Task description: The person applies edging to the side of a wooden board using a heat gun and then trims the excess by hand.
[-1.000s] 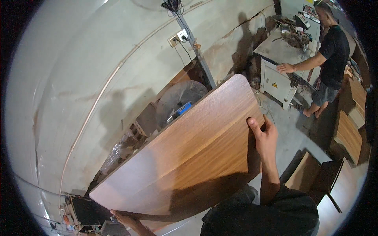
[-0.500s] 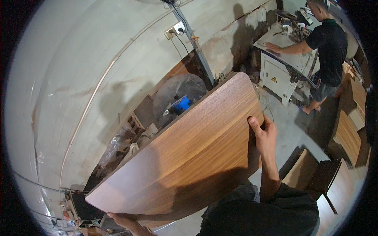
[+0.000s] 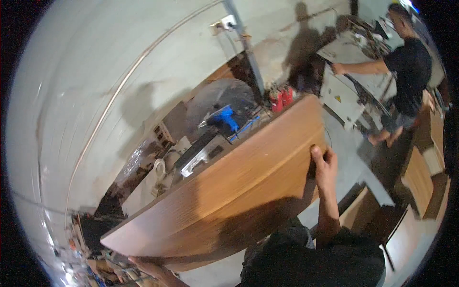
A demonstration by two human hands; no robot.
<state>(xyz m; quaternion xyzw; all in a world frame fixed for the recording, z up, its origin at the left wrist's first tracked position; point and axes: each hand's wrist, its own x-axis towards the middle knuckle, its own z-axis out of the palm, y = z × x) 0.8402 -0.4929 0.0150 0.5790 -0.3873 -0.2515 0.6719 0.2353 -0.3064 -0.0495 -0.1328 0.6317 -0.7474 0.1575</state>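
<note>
Clutter (image 3: pixel 91 260) of small, blurred items crowds the floor at about eight o'clock, too smeared by the lens to tell apart. Just right of it, at seven o'clock near the lower rim, the left hand (image 3: pixel 150 268) comes up under the low corner of a large brown wooden panel (image 3: pixel 239 191); its fingers are closed around that lower edge, holding the panel from beneath. The panel slants across the middle of the view, its low end at eight o'clock and its rounded high corner toward two o'clock, with the wood-grain face turned up toward the camera and a shadow lying over its lower half. Behind its upper edge, toward eleven and twelve o'clock, stands a cluttered bench (image 3: pixel 201 153) carrying grey boxes and a blue power tool (image 3: pixel 222 117), with a pale curved wall (image 3: pixel 95 71) rising behind. Red canisters (image 3: pixel 281 98) sit just past the panel's high corner at about one o'clock. The right hand (image 3: pixel 324 167) grips the panel's right edge at three o'clock, fingers wrapped over the rim and thumb behind, its forearm running down to the dark sleeve at five o'clock. Further right, at two o'clock and well apart, another person in a black shirt (image 3: pixel 406 71) leans on a white machine (image 3: pixel 344 91). Brown wooden furniture pieces (image 3: pixel 416 182) stand on the grey floor at four o'clock.
</note>
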